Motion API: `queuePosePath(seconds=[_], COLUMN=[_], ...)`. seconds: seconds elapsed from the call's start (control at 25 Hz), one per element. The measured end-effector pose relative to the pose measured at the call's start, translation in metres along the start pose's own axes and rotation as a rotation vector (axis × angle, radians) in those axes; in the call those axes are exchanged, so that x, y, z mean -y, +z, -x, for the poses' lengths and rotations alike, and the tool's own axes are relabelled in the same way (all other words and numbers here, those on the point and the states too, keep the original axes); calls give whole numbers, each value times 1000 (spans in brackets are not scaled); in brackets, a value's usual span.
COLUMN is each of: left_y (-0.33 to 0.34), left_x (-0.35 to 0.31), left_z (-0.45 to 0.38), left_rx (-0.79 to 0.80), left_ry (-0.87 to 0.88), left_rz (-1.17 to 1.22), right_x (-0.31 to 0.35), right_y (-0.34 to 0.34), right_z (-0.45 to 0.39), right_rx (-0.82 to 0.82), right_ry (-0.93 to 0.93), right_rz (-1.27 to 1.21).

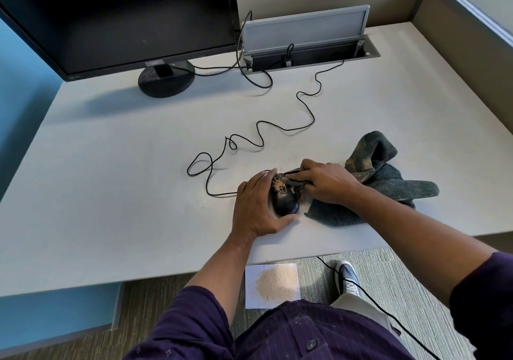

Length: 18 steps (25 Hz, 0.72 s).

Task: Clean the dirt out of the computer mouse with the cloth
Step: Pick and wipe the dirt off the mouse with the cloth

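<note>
I am viewing a pale grey tabletop (111,165) that is filling most of the frame. The computer mouse (284,200) is lying near the 6 o'clock edge, slightly right of centre, with tan dirt (279,184) sitting on its front end. My left hand (256,207) is wrapping around the mouse's left side, fingers closed against the body and thumb at its rear. My right hand (324,180) is pinching a fold of the dark grey cloth (388,176) and pressing it against the dirt; the rest of the cloth is lying crumpled toward 3 o'clock. The mouse cable (277,128) is snaking toward 12 o'clock into an open cable hatch (311,54). A dark monitor (119,18) is standing at 11 o'clock. On the carpet (388,271) below the 6 o'clock edge, a white paper sheet (252,276) is carrying a heap of tan powder (276,283).
</note>
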<state>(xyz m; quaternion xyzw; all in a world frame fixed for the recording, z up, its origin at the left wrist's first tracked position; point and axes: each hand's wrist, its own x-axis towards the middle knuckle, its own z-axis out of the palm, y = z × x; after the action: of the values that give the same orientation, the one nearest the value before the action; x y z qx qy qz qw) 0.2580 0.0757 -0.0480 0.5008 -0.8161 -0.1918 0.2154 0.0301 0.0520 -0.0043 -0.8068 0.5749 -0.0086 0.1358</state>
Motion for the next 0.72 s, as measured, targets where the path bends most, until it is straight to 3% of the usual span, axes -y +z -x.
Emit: queuePosePath(seconds=[0.32, 0.48, 0.72], left_y=[1, 0, 0], left_x=[0, 0, -1], left_z=[0, 1, 1], left_rx=[-7, -17, -23], left_ry=[6, 9, 11], left_rz=[2, 1, -3], right_x=[8, 8, 9], right_y=[0, -2, 1], right_z=[7, 6, -5], right_rx=[-55, -105, -119], right_ry=[-33, 30, 27], right_rz=[-3, -160, -100])
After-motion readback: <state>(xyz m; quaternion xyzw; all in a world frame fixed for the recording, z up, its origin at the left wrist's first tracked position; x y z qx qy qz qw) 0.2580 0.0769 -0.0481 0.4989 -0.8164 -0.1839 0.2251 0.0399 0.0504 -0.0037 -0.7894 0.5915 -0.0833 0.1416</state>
